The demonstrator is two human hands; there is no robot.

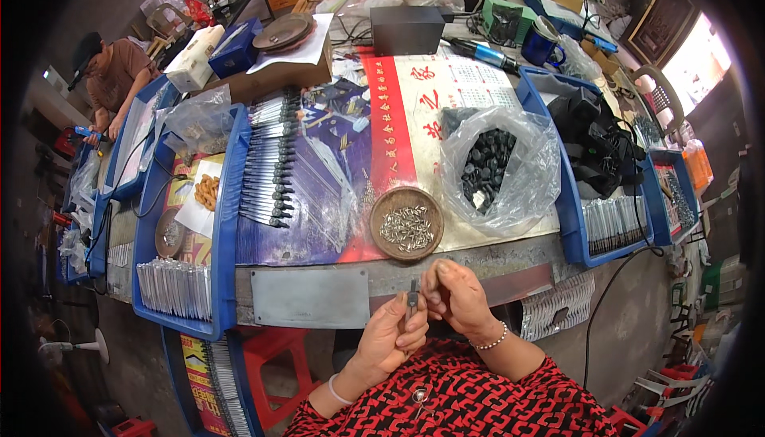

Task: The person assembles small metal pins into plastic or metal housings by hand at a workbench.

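Observation:
Above my lap, at the table's near edge, my left hand (390,327) is closed around a slim rod with a black end (413,298), held upright. Just to its right, my right hand (460,297) has thumb and fingers pinched together. Whatever is in that pinch is too small or hidden to make out. Beyond both hands stands a round brown bowl (377,239) holding many tiny silver metal pieces (407,225). Farther right, a clear plastic bag (535,190) lies open with small black parts (488,162) inside. Left of the bowl, slim silver rods with black ends (269,168) lie in a row.
Blue trays stand on the left (229,222) and right (575,238), both containing bundled rods. A flat metal plate (309,297) lies along the near edge. Behind are a dark box (408,31) and a blue mug (542,41). Another person (119,78) works at far left.

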